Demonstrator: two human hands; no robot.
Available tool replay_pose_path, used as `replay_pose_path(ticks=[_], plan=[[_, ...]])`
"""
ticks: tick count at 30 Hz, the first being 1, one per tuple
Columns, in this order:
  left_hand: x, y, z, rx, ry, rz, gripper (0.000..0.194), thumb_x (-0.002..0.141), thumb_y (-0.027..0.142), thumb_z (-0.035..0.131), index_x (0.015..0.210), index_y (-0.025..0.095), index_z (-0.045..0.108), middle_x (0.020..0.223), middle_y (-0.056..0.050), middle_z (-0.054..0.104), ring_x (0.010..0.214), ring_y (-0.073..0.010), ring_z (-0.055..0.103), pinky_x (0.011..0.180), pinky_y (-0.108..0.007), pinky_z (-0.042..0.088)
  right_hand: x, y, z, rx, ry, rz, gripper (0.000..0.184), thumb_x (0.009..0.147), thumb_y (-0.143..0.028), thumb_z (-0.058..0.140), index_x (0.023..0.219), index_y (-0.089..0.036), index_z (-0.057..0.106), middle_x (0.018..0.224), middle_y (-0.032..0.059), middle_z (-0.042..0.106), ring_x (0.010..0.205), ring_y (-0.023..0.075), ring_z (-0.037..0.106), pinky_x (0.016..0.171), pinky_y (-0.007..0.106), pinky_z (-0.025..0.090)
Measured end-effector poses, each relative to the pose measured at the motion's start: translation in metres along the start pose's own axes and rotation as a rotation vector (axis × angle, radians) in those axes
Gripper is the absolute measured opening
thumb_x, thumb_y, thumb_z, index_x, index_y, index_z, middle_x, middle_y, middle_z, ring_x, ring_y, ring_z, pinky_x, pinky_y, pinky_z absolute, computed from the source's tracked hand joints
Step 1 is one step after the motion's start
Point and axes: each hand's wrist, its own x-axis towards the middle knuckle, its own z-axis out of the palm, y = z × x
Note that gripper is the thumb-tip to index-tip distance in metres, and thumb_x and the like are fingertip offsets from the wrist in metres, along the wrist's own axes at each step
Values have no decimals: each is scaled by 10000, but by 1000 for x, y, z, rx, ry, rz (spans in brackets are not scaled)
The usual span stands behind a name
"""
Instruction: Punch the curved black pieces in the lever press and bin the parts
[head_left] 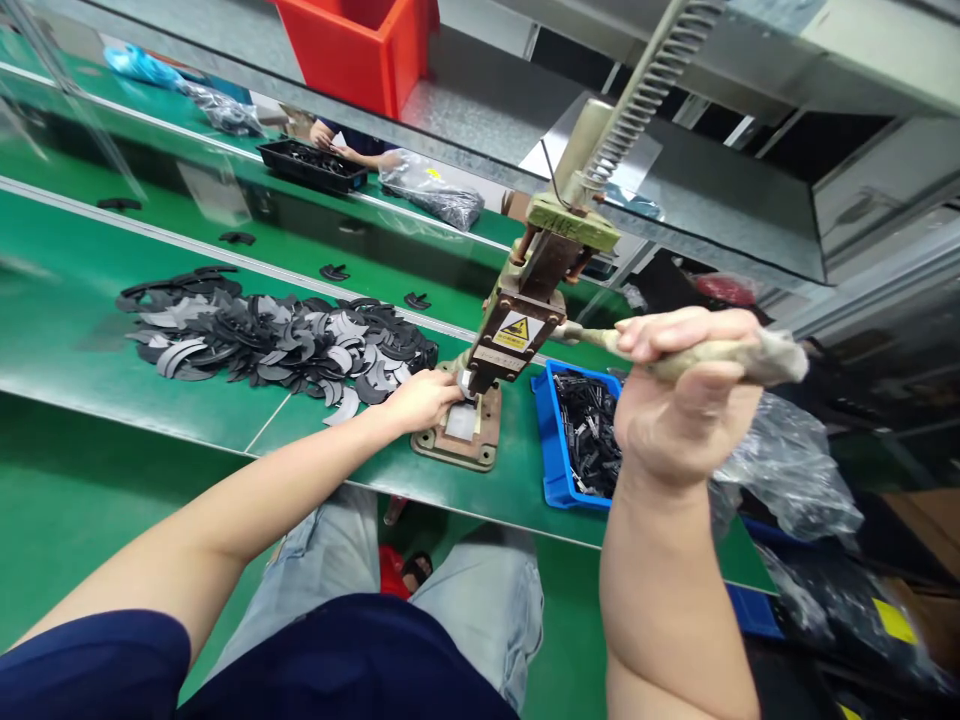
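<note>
A hand-operated press [517,330] with a yellow warning label stands on the green bench. My right hand [679,385] is wrapped round its lever handle [592,338], whose grip is covered in pale, worn wrapping. Down at the press base [480,455], my left hand [426,402] has its fingers closed at the fixture beneath the press head. What they hold is partly hidden; a small grey-white piece [466,383] shows at the fingertips. Left of that hand lies a large pile of curved black and grey parts [285,345].
A blue bin [555,450] of small black parts stands right of the press. Over the bench, a red bin [360,55] sits on a metal shelf [480,90]. Several curved parts lie on the green strip behind. A co-worker's hands [330,140] are beyond, near a black tray [311,170].
</note>
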Motion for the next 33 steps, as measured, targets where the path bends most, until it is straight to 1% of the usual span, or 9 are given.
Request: replay_pose_path(ticks=[3,8,12,17,19,22,24,28,33], plan=[[0,0,-1,-14,-1,13,286,1031,208,512,1110,209,787,1066,-97,732,1034,-254,684,900,-389,530,-32,-4,2,-25,19,-16,315,915,-468,724,784,-229,564,711,-11,515,702,183,571,802,447,554],[0,2,0,-26,-10,3,296,1038,217,493,1108,212,781,1057,-96,740,1027,-249,693,896,-387,529,-101,-2,-6,-241,-91,-65,246,874,-245,699,697,-233,528,690,-37,568,772,195,630,1048,611,514],[-9,-4,-8,-36,11,-38,301,1018,181,499,1179,216,751,1126,-87,757,1062,-250,692,928,-394,528,-130,5,-14,-318,-161,-66,209,859,-194,705,719,-234,555,721,-39,608,857,208,665,1115,644,483],[-69,-30,-35,-41,283,-314,266,1019,217,527,1208,195,712,1199,-89,750,1134,-251,662,1027,-414,506,-126,6,-28,-276,-288,-70,130,867,-343,735,856,-241,655,815,-7,659,988,267,699,1178,708,434],[-100,-35,-43,1,319,-416,229,1022,282,556,1160,200,719,1145,-90,751,1099,-260,657,999,-423,507,-122,5,-35,-262,-370,-86,157,856,-354,747,955,-247,689,852,-7,676,1061,294,701,1195,745,406],[-131,-29,-46,46,220,-426,240,1014,383,600,1132,219,729,1155,-94,737,1092,-273,644,979,-440,494,-119,4,-39,-268,-449,-141,140,854,-353,756,939,-247,719,842,-12,677,1119,317,694,1198,772,392],[-135,-19,-42,59,115,-361,295,993,436,637,1184,230,726,1246,-107,709,1149,-292,621,990,-460,478,-120,4,-37,-279,-432,-150,99,858,-325,743,826,-239,707,816,-12,661,1098,308,697,1201,770,391],[-115,-4,-28,103,-17,-312,405,941,485,700,1248,221,719,1336,-143,655,1209,-342,566,965,-492,451,-128,4,-27,-292,-284,-107,138,860,-247,710,738,-237,646,775,-18,640,1007,272,702,1181,777,412],[-93,-7,-18,138,-74,-337,315,911,432,733,1112,190,746,1278,-154,653,1207,-364,537,938,-488,432,-134,4,-20,-293,-209,-105,161,877,-260,691,732,-239,624,759,-24,635,971,259,705,1177,755,434]])
